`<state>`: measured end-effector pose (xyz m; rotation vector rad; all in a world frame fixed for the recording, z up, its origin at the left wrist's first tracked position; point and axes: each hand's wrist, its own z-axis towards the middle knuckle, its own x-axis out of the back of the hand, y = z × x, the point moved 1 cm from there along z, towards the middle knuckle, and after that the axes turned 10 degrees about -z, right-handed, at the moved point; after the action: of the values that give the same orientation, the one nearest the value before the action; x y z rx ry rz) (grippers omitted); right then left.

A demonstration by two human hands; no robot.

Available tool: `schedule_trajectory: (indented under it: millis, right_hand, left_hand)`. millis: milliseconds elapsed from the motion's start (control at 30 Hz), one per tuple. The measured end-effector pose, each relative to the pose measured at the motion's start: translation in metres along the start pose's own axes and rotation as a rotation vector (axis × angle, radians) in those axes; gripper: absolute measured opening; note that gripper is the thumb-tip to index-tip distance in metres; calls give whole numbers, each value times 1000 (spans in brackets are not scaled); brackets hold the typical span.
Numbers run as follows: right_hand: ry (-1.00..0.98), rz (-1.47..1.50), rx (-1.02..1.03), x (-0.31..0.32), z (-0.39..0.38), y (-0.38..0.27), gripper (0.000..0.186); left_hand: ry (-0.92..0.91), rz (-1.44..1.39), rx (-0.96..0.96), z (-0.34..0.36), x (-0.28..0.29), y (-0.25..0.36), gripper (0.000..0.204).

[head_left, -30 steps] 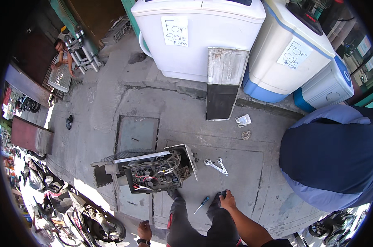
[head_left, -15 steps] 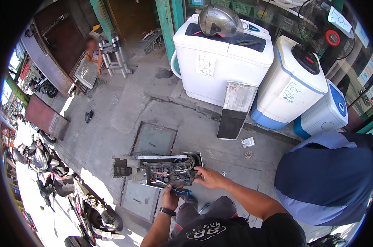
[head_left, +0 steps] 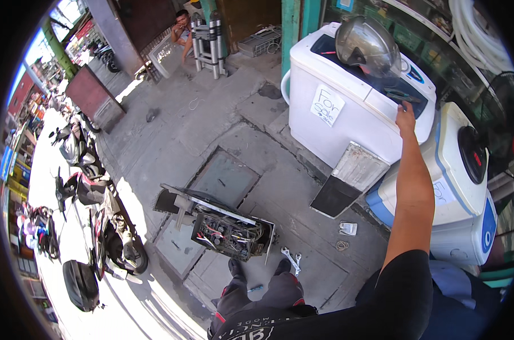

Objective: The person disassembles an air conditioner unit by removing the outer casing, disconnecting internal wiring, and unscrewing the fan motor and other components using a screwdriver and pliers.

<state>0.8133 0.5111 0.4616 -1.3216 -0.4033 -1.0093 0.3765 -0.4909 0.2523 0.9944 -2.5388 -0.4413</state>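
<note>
Grey concrete [head_left: 291, 192] spreads out before the white washing machine [head_left: 359, 113]; a slim tool [head_left: 403, 95] lies on its top, my right hand [head_left: 405, 119] beside it, fingers half-curled, any grip impossible to tell.

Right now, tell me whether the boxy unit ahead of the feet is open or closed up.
Open. The boxy unit has its wires exposed to view, with no cover over them.
</note>
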Motion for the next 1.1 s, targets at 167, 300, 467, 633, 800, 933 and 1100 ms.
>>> schedule_trajectory:
  millis: [167, 300, 467, 633, 800, 933, 1100]
  right_hand:
    - [-212, 25, -94, 0, 76, 10, 53]
    - [-206, -286, 35, -23, 123, 27, 62]
    - [-281, 36, -316, -67, 133, 65, 56]
    - [-370, 929, -155, -11, 283, 91, 34]
    - [-336, 829, -77, 39, 195, 160, 33]
    - [-53, 535, -110, 60, -55, 92, 46]
    - [-431, 700, -111, 34, -308, -32, 81]
  left_hand:
    - [88, 14, 57, -78, -70, -35, 14]
    - [152, -25, 60, -119, -108, -59, 15]
    - [246, -22, 113, -172, -127, -55, 16]
    - [147, -138, 91, -124, -143, -79, 16]
    - [193, -42, 82, -117, -75, -25, 17]
    - [248, 76, 61, -112, -4, 36, 18]
    - [111, 120, 14, -18, 77, 70, 18]
